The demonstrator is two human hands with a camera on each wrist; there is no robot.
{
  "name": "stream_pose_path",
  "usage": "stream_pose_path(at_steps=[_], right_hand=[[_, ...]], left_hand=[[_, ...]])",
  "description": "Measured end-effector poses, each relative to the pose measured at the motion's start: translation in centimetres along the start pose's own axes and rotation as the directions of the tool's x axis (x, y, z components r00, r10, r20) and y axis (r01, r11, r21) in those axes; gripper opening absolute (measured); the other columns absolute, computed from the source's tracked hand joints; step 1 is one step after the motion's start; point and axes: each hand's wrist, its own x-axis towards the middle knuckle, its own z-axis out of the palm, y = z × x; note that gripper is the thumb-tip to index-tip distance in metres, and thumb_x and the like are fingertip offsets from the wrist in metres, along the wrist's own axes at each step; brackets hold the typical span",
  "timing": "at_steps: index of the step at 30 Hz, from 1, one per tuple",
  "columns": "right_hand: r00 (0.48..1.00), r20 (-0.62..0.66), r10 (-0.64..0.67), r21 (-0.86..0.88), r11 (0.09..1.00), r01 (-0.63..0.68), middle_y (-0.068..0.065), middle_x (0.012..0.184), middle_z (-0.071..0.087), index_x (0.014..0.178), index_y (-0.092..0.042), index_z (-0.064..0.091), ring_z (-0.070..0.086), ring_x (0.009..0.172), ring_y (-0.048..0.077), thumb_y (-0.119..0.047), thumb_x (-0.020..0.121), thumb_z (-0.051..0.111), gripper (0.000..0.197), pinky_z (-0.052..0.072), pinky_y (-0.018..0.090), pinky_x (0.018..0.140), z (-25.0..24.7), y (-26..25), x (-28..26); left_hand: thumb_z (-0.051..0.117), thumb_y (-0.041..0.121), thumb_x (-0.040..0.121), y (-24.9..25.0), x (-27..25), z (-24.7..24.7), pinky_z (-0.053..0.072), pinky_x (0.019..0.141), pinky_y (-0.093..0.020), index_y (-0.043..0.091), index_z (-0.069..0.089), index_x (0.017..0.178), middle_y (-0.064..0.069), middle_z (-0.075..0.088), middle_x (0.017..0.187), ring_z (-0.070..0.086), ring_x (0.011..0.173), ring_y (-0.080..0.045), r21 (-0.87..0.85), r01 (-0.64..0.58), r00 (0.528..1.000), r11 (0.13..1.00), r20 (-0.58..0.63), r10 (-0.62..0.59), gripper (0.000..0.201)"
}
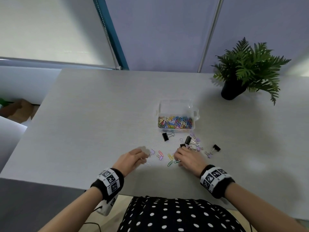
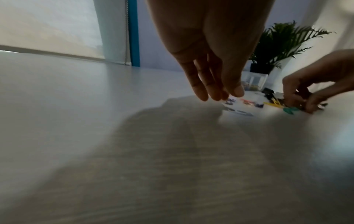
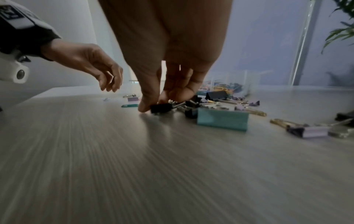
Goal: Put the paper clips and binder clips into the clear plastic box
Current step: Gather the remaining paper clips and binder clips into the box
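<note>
The clear plastic box [image 1: 175,104] stands open mid-table with several coloured paper clips heaped inside. In front of it lie black binder clips [image 1: 165,136], small purple binder clips [image 1: 198,144] and loose paper clips [image 1: 170,156]. My right hand [image 3: 153,106] is down on the table, thumb and fingers pinching a small black binder clip [image 3: 161,107] at the near edge of the pile. A teal binder clip [image 3: 222,119] lies just right of it. My left hand [image 2: 220,95] hovers low over the table left of the paper clips, fingers relaxed and holding nothing.
A potted fern [image 1: 245,71] stands at the table's [image 1: 100,114] far right corner. The near table edge runs just in front of my wrists. A window blind and a blue frame rise behind the far edge.
</note>
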Motion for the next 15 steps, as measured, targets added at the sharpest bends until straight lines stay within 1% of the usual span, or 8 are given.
stream_pose_path(at_steps=[2,3,6,8,10,12,14,15], right_hand=[[1.0,-0.03,0.0,-0.056,0.998,-0.002,-0.003,0.079,0.058,0.073,-0.02,0.051,0.047,0.079,0.014,-0.018,0.049,0.082,0.039,0.045,0.027,0.048,0.7,0.1,0.2],[0.998,-0.056,-0.002,-0.062,0.998,-0.001,-0.004,0.075,0.055,0.069,-0.021,0.047,0.041,0.078,0.013,-0.016,0.047,0.081,0.041,0.044,0.027,0.043,1.2,0.2,0.4],[0.989,-0.135,-0.055,-0.053,0.997,0.048,-0.002,0.073,0.053,0.067,-0.02,0.043,0.035,0.077,0.012,-0.007,0.055,0.074,0.036,0.044,0.027,0.041,1.6,0.1,0.3],[0.983,-0.17,-0.073,-0.027,0.997,0.069,-0.006,0.07,0.053,0.067,-0.021,0.044,0.037,0.075,0.01,-0.007,0.055,0.073,0.035,0.037,0.02,0.044,1.2,-0.5,0.1],[0.979,-0.185,-0.087,0.043,0.994,0.096,-0.007,0.071,0.055,0.072,-0.021,0.046,0.04,0.076,0.009,-0.007,0.06,0.072,0.032,0.037,0.02,0.048,1.2,-1.0,0.2],[0.983,-0.155,-0.1,0.095,0.989,0.116,-0.002,0.081,0.06,0.083,-0.017,0.051,0.047,0.085,0.015,-0.006,0.07,0.066,0.023,0.048,0.03,0.057,1.5,-1.4,0.7],[0.991,-0.095,-0.097,0.084,0.991,0.105,0.004,0.091,0.062,0.093,-0.013,0.055,0.051,0.094,0.023,-0.009,0.077,0.06,0.017,0.051,0.039,0.065,1.8,-1.7,1.4],[0.994,-0.07,-0.089,0.069,0.993,0.093,0.006,0.093,0.06,0.092,-0.013,0.054,0.05,0.096,0.024,-0.01,0.079,0.057,0.013,0.051,0.042,0.066,2.0,-1.8,1.6]], left_hand=[[0.05,0.025,0.085,0.6,0.2,0.9,0.055,0.069,-0.027,0.026,0.057,0.098,0.003,0.061,0.103,0.052,0.089,-0.005,0.019,-0.012,0.998,1.0,-0.057,0.013,0.015],[0.059,0.018,0.082,0.8,0.4,1.2,0.054,0.066,-0.026,0.028,0.054,0.093,0.002,0.061,0.098,0.048,0.089,-0.005,0.031,-0.012,0.997,0.999,-0.081,0.014,0.015],[0.08,0.011,0.059,1.4,0.7,1.9,0.04,0.049,-0.014,0.025,0.05,0.073,0.008,0.057,0.077,0.04,0.078,-0.002,0.097,-0.008,0.996,0.995,-0.088,0.016,0.036],[0.083,0.013,0.052,1.6,0.9,1.7,0.036,0.046,-0.014,0.025,0.051,0.067,0.01,0.056,0.072,0.038,0.075,-0.002,0.176,-0.017,0.997,0.984,-0.077,0.031,0.037],[0.083,0.014,0.051,1.9,1.2,1.5,0.038,0.046,-0.015,0.024,0.051,0.068,0.009,0.056,0.072,0.042,0.073,-0.004,0.214,-0.053,0.996,0.975,-0.065,0.068,0.038],[0.079,0.012,0.059,2.6,1.7,0.9,0.044,0.052,-0.018,0.022,0.05,0.076,0.006,0.058,0.076,0.049,0.073,-0.007,0.193,-0.094,0.991,0.977,-0.072,0.109,0.035],[0.064,0.011,0.079,3.7,3.2,0.1,0.049,0.068,-0.026,0.016,0.055,0.091,-0.002,0.059,0.093,0.052,0.086,-0.013,0.149,-0.099,0.992,0.984,-0.061,0.11,0.016],[0.056,0.012,0.086,4.2,4.1,-0.2,0.049,0.075,-0.029,0.014,0.056,0.099,-0.004,0.058,0.102,0.051,0.094,-0.016,0.134,-0.084,0.996,0.987,-0.028,0.088,0.013]])
